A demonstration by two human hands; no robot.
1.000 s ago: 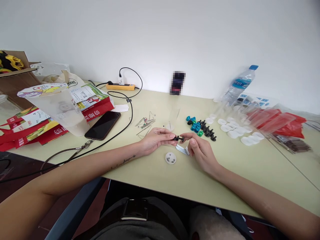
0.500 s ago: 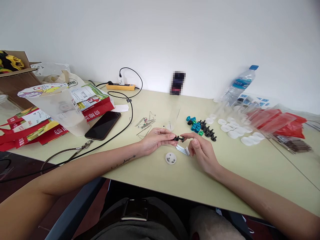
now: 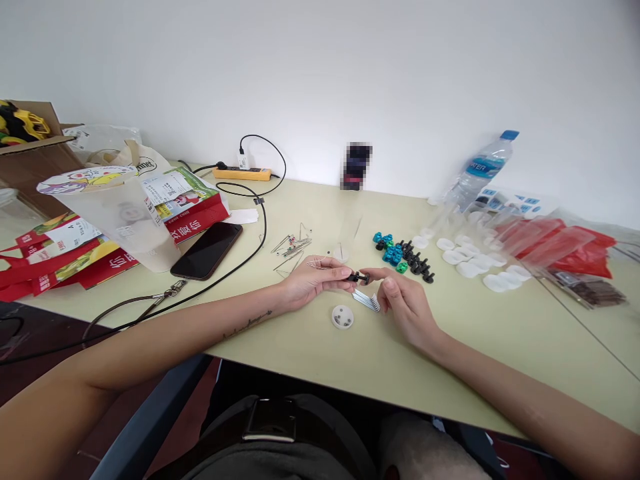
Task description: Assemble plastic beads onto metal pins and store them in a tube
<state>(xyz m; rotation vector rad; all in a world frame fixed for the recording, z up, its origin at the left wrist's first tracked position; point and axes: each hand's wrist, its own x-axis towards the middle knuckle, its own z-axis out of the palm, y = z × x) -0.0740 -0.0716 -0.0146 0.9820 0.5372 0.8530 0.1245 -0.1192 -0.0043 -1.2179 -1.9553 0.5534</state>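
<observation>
My left hand pinches a small black part between thumb and fingers, with thin wires lying across the hand. At the part's right end, the index fingertip of my right hand touches it; the other fingers are curled and the thumb is raised. Below the part are several thin metal rods side by side. A round white dish with several tiny metal pieces stands nearer the front edge. Blue and green parts and black parts are heaped behind my right hand.
Loose pins lie behind my left hand. Further left are a phone, a plastic cup, red packets and a power strip. White discs, a water bottle and red packaging are at the right.
</observation>
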